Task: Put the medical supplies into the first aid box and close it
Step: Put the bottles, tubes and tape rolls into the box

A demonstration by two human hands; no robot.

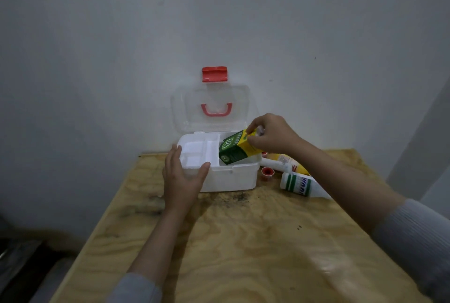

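Observation:
A white first aid box (233,178) stands open at the table's far edge, its clear lid (211,98) with red handle and red latch leaning back against the wall. My right hand (270,136) pinches the top of a green and yellow carton (236,150), tilted with its lower end inside the box's right compartment. My left hand (181,176) rests on the box's front left corner, fingers spread. A white bottle with green stripes (298,184), a yellow and white bottle (287,162) and a small red-rimmed cup (267,172) lie on the table right of the box.
The plywood table (243,241) butts against a grey wall. A white divided tray (197,153) fills the box's left part. Dark stains mark the wood in front of the box. Dark objects lie off the table's left edge (26,261).

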